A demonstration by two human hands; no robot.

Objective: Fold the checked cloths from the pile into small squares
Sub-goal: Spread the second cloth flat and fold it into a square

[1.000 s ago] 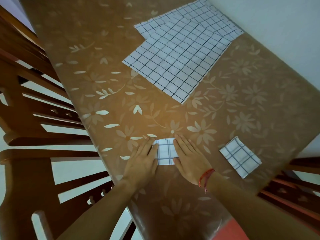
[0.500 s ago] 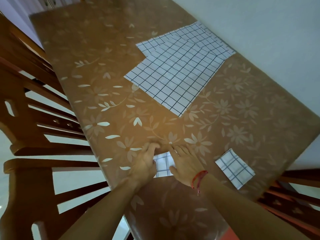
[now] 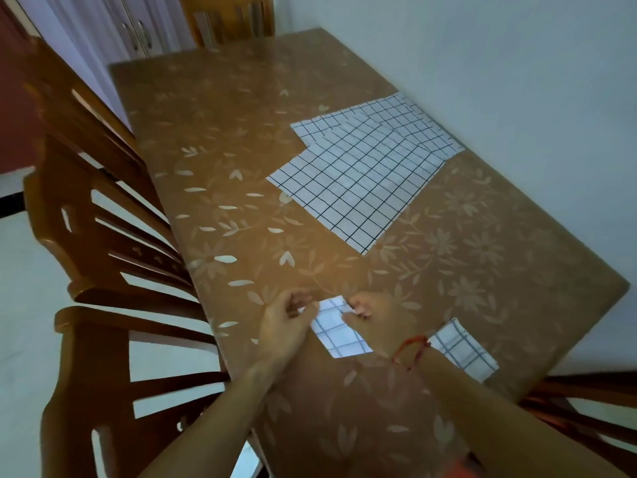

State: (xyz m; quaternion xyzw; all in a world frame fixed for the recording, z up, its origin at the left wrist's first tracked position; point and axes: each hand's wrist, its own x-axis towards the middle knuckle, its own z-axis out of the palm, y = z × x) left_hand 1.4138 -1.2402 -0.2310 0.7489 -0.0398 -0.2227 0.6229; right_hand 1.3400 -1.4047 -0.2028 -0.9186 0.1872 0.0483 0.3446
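At the near edge of the counter (image 3: 344,408), under its brown flowered cover, the part-folded cloth (image 3: 339,334) lay flat between the two hands. It was a small white piece with dark checks. The left grip (image 3: 287,322) sat at the cloth's 9 o'clock, its fingers (image 3: 303,305) curled in and pinching the far left corner. The right grip (image 3: 379,322) sat at 3 o'clock, covering the cloth's right side. Its fingertips (image 3: 356,310) were curled tight and nipped the far edge at about 1 o'clock. Both were closed small on that one cloth, and its far edge looked slightly raised between them. A red thread (image 3: 410,350) circled the right wrist.

Just beside that wrist, at its 3 o'clock, a finished square (image 3: 463,350) of the same check lay on the counter, near the right-hand edge and apart from the cloth in hand.

Well apart at 12 o'clock the pile of checked cloths (image 3: 362,177) lay spread flat, the sheets overlapping and stepped, their far corner touching the pale wall (image 3: 517,81).

Wooden chairs (image 3: 103,270) stood along the counter's 9 o'clock side and another chair (image 3: 568,408) at 4 o'clock. A third (image 3: 227,19) stood at the far end, beside cupboard doors (image 3: 138,29).
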